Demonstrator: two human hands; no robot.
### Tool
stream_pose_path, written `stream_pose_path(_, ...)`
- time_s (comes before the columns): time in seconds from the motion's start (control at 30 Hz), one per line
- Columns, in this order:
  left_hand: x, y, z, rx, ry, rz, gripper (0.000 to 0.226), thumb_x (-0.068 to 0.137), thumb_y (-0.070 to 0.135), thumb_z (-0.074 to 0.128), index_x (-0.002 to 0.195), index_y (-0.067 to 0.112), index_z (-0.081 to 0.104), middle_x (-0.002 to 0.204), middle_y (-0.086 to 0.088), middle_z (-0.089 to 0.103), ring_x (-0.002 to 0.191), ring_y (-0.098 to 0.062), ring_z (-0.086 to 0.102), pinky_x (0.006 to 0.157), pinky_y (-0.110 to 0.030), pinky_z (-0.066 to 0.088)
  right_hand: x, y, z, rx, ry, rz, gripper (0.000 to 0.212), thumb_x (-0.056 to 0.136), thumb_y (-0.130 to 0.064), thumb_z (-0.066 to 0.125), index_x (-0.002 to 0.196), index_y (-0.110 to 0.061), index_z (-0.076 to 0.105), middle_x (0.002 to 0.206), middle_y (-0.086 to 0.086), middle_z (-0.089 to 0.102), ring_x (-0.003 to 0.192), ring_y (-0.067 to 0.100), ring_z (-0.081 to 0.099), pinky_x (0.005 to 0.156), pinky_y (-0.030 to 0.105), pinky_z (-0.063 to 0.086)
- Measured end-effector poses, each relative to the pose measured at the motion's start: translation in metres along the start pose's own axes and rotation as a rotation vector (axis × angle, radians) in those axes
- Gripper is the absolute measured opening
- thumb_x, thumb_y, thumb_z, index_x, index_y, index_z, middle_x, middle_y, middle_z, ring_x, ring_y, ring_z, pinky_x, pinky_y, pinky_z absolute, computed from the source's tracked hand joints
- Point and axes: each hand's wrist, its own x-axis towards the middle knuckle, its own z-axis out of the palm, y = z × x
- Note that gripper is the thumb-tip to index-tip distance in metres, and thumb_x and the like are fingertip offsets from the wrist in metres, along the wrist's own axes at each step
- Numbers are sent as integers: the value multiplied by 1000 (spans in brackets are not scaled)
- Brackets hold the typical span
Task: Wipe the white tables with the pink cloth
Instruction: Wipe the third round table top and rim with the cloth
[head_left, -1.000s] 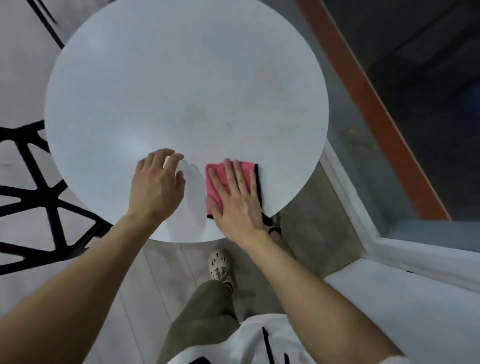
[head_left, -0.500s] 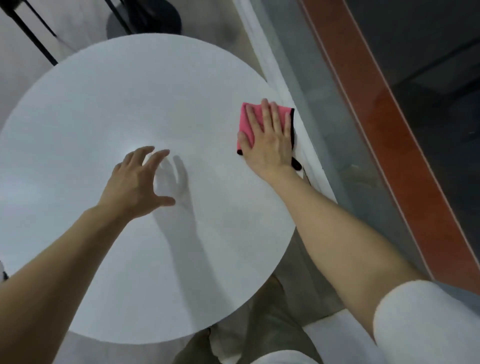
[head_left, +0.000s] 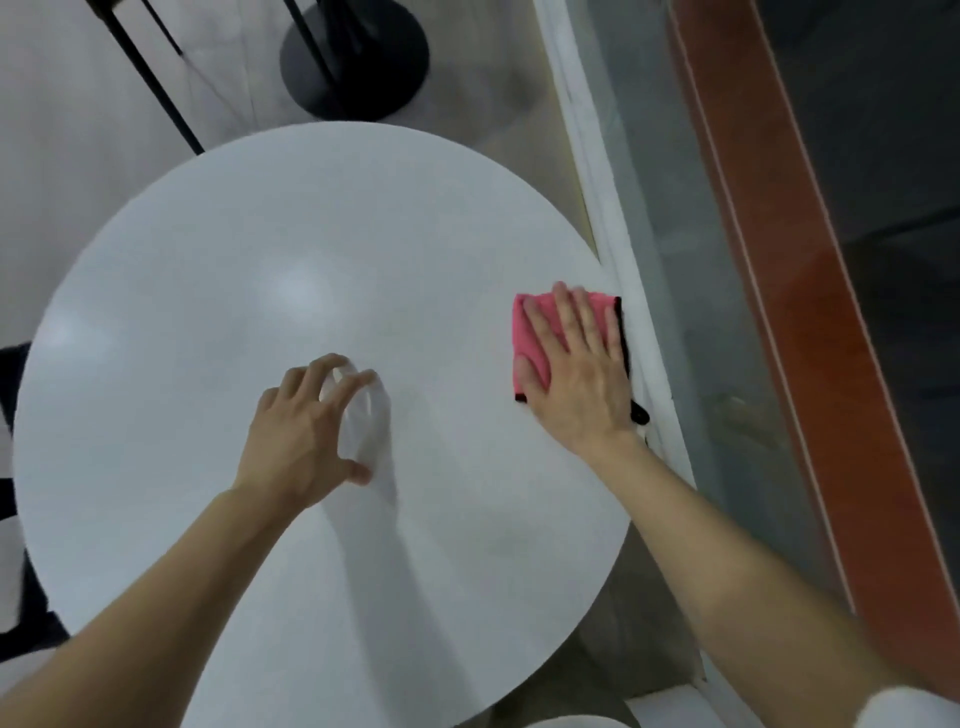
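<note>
A round white table (head_left: 218, 322) fills most of the view. At its right edge lies a folded pink cloth (head_left: 535, 332) with a black trim. My right hand (head_left: 582, 374) lies flat on the cloth, fingers straight, pressing it onto the tabletop; most of the cloth is hidden under the palm. My left hand (head_left: 306, 431) is near the table's middle with fingers spread and loosely bent, fingertips at the surface, holding nothing.
A white ledge (head_left: 618, 260) and a glass pane with a red-brown frame (head_left: 779, 312) run along the right, close to the table's edge. A black round stand base (head_left: 353, 57) and thin black legs (head_left: 150, 78) stand on the floor beyond the table.
My right hand has slid the cloth along the table's right edge, after moving it there from the near edge. My left hand has stayed near the middle.
</note>
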Motion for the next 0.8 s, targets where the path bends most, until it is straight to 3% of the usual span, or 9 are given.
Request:
stream_pose_path(0.13,2,-6,-3,20,-5,36,126,49,64,101,159,37,45,162,3,39,139,-29,45,109,-50,49,124,-67,-8,51,67,205,71,109,-54,25,174,-25,15,179,18,12,167,37,9,130,66,8)
stream_pose_path(0.2,0,-15,-7,-60,26,49,103,63,56,99,153,34,55,157,5,48,136,-26,51,104,-49,54,133,-123,-1,51,60,21,71,110,-53,23,174,-24,13,180,18,8,167,37,5,130,64,5)
stream_pose_path(0.3,-4,-36,-14,-217,277,-135,45,86,32,89,128,26,73,126,9,66,106,-20,69,82,-39,58,69,-184,5,38,-33,-405,67,114,-50,21,174,-23,6,181,17,0,167,36,-3,131,62,1)
stream_pose_path(0.37,-4,-53,-19,-258,430,-323,25,93,26,82,117,23,75,113,8,69,95,-18,71,77,-34,53,23,-179,12,52,-100,-593,66,115,-49,24,174,-25,8,181,13,0,168,33,-5,133,61,1)
stream_pose_path(0.43,-2,-76,-21,-243,440,-402,19,96,28,79,114,22,76,112,7,70,97,-18,72,78,-33,52,7,-147,13,80,-92,-648,67,113,-52,33,174,-29,13,182,6,4,168,27,-2,134,58,6)
stream_pose_path(0.5,2,-99,-21,-219,398,-393,20,98,31,77,115,21,77,114,5,70,99,-22,72,80,-37,55,24,-103,9,61,-43,-550,70,111,-51,43,173,-29,19,181,5,14,168,26,6,133,58,11)
stream_pose_path(0.6,12,-129,-24,-223,361,-381,26,97,30,77,122,20,76,119,0,69,103,-28,69,83,-43,56,74,-60,2,-22,28,-153,71,112,-56,35,174,-28,14,181,9,12,168,28,9,133,59,12)
stream_pose_path(0.7,16,-158,-31,-252,331,-384,32,95,28,78,126,22,74,123,0,66,109,-29,67,87,-44,55,99,-106,8,-10,102,231,70,112,-53,26,174,-23,13,180,18,11,167,36,8,130,65,11)
stream_pose_path(0.8,7,-190,-40,-252,297,-373,44,89,27,84,130,23,71,128,-1,64,118,-29,64,92,-45,55,100,-234,18,69,130,79,71,110,-48,34,173,-19,17,178,24,13,166,41,11,130,67,9)
